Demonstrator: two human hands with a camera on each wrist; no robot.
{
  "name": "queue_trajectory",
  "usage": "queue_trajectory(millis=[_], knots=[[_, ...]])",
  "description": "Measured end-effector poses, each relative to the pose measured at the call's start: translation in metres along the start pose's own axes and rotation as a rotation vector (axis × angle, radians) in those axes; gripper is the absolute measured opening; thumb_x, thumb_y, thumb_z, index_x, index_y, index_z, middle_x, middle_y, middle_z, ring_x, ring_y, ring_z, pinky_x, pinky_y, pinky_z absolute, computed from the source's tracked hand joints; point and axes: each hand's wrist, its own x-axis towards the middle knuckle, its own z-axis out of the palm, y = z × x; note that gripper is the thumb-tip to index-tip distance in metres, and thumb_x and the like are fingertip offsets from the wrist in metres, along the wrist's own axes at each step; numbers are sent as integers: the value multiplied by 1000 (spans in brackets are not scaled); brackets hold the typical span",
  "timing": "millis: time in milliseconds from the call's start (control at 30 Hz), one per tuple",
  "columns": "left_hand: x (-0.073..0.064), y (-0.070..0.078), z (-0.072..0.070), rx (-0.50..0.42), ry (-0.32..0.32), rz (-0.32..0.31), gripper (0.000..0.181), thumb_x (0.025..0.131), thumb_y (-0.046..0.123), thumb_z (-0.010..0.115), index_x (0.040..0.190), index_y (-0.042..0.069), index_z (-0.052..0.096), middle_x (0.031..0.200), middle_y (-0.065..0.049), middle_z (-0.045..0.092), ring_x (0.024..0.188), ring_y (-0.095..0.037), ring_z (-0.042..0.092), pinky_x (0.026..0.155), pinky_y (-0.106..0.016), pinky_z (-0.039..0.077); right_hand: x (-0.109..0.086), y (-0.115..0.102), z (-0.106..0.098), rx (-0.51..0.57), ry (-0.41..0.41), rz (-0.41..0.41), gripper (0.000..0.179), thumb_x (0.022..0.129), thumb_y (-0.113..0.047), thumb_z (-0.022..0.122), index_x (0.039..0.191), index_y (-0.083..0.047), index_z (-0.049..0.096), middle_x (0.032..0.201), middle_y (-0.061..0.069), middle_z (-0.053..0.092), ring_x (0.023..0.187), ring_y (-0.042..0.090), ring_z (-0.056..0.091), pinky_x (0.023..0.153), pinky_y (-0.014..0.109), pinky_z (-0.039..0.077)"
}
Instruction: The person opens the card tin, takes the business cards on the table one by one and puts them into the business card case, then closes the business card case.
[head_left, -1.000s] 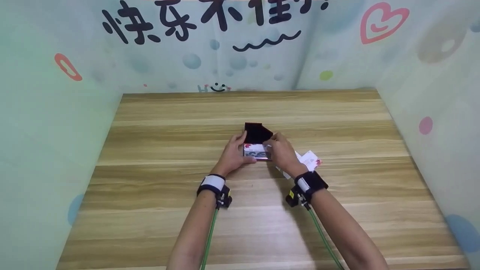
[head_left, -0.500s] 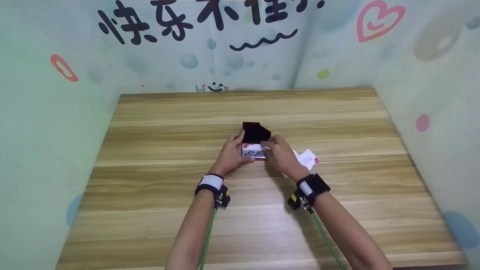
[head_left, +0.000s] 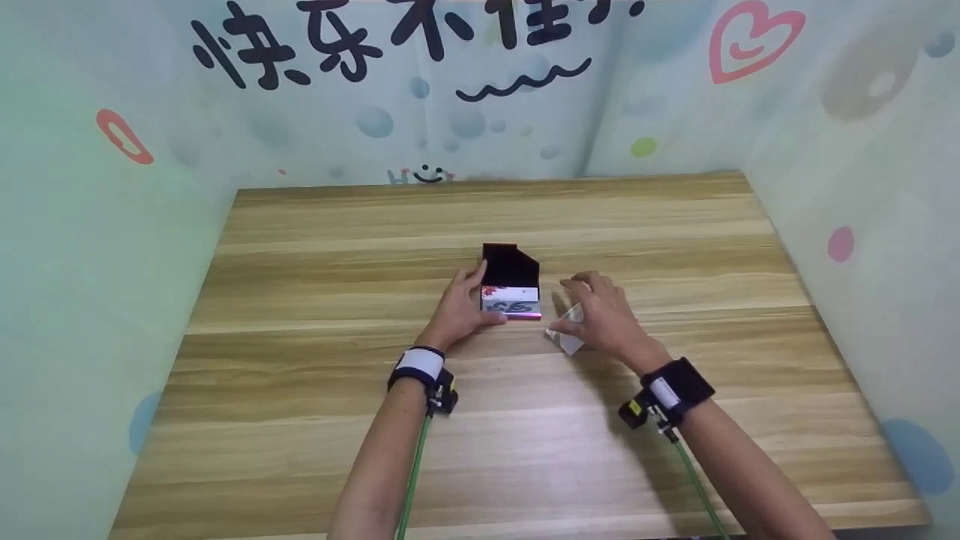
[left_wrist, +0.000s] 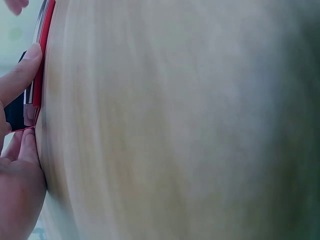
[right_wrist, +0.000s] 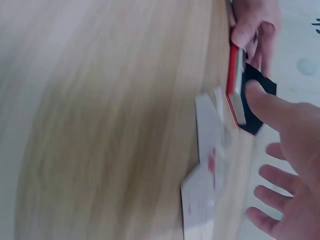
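Observation:
In the head view a card case [head_left: 531, 307] lies on the table with its black-lined lid [head_left: 510, 264] folded back. A white card with a red floral print shows inside it. My left hand [head_left: 457, 309] grips the case at its left end, thumb along the front edge and fingers behind; its red side [left_wrist: 42, 55] shows in the left wrist view. Just right of the case, my right hand [head_left: 606, 315] hovers over loose white cards [head_left: 570, 342], partly hiding them. The right wrist view shows this hand [right_wrist: 300, 150] with fingers spread and nothing held, above the overlapping cards [right_wrist: 200, 195].
The wood-grain table [head_left: 300, 420] is enclosed by printed fabric walls [head_left: 480, 90] at the back and both sides. Each wrist wears a strapped camera [head_left: 442, 394] with a green cable [head_left: 414, 480] running back along the forearm.
My right hand has left the case and moved right, its fingers opening over the loose cards. The printed card in the case is now uncovered. My left hand keeps its hold.

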Motion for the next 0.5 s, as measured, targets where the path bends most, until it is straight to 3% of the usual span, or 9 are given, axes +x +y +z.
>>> queue_trajectory(millis=[233,500], knots=[[2,-2,0,30,-1,20,109,71,23,91,158,13,26,161,-19,30,150,-37,29,127,-42,22,-12,20,-22,-40,-131,-148,84,68,-32,89,140,-4,57,143,24,51,131,46,48,106,65,40],[2,-1,0,37,-4,13,110,72,23,90,158,13,24,162,-19,27,151,-36,27,127,-41,21,-24,41,-38,-86,-262,-131,92,66,-26,91,146,-7,51,153,22,43,138,50,41,109,72,33]])
